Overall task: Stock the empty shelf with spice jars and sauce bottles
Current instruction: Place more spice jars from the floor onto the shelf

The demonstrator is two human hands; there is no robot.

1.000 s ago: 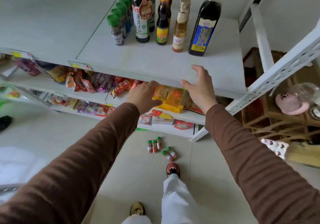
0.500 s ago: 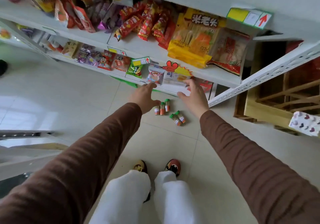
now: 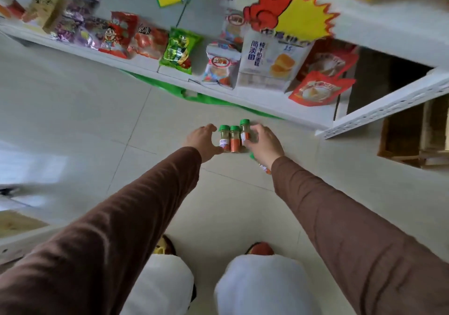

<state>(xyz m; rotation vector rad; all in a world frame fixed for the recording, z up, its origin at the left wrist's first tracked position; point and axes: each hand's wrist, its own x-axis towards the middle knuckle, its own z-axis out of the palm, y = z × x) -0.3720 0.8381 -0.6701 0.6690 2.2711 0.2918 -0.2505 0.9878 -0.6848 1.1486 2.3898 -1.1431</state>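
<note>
Head view: three green-capped spice jars [image 3: 234, 138] stand in a row on the floor tiles [image 3: 97, 110]. Left hand [image 3: 202, 142] cups one end, right hand [image 3: 263, 143] curls around the other. Jar labels are too blurred to read; a bread bag [image 3: 269, 61] on the bottom shelf [image 3: 267, 100] shows "15".

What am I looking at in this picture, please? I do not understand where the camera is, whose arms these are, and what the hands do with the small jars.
The camera sits on a person's head and looks forward and down, so you see that person's own arms in brown sleeves, and white trousers below. No machine is here.

On the pale tiled floor stand three small clear spice jars with green caps, in a row. The left hand curls against the left jar; the right hand wraps its fingers round the right jar. Together they seem to squeeze the row, probably to lift it. Another green-capped jar lies partly hidden under the right wrist.

Behind, a low white shelf carries colourful snack bags.
</note>
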